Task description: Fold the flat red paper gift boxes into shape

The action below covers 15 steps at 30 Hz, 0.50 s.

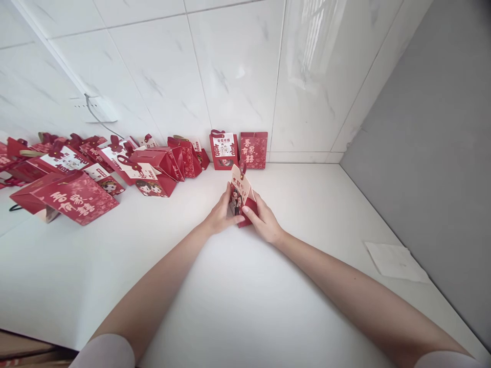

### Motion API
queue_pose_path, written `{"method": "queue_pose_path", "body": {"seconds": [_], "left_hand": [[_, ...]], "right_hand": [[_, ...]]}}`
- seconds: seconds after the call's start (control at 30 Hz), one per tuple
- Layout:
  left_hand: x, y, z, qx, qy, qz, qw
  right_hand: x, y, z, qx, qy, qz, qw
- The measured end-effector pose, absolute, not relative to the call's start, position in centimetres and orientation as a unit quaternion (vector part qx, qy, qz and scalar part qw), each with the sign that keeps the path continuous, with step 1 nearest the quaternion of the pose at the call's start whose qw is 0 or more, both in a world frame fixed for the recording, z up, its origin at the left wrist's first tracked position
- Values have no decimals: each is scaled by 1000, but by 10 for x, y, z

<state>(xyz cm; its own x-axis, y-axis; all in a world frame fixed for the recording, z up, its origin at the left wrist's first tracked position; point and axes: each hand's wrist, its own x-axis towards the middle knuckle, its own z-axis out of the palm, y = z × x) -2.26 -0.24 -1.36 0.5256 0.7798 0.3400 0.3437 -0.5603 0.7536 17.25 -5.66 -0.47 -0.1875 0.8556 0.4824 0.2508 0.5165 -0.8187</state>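
Between my two hands stands a small red gift box (250, 204) with a cream top flap, a dark red ribbon loop and printed cartoon figures. My left hand (224, 212) grips its left side, fingers behind and thumb along the lower front. On the other side, my right hand (264, 217) wraps its fingers round the right face, its thumb pressed on the front. The box rests on or just above the white table (215, 296); I cannot tell which. Behind it, against the wall, stand a red box with a white label (224, 145) and a flat red box (253, 151) with pale lettering.
Many red gift boxes (157, 161) with ribbon handles crowd the left back of the table. A larger red bag (79, 199) leans at their front. White paper (397, 261) lies by the right edge. A cable (92, 110) hangs from the tiled wall (238, 66); a grey panel (429, 153) bounds the right.
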Motion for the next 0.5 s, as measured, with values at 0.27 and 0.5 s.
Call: {"method": "queue_pose_path", "body": {"seconds": [0.27,0.5], "left_hand": [[-20,-3,-14,768,370,384,355],[-23,1,-19,781,366,369,347]], "right_hand": [[177,-49,-11,-404,-703,338,478],[177,-46,-14,-411,-709,348,455]]}}
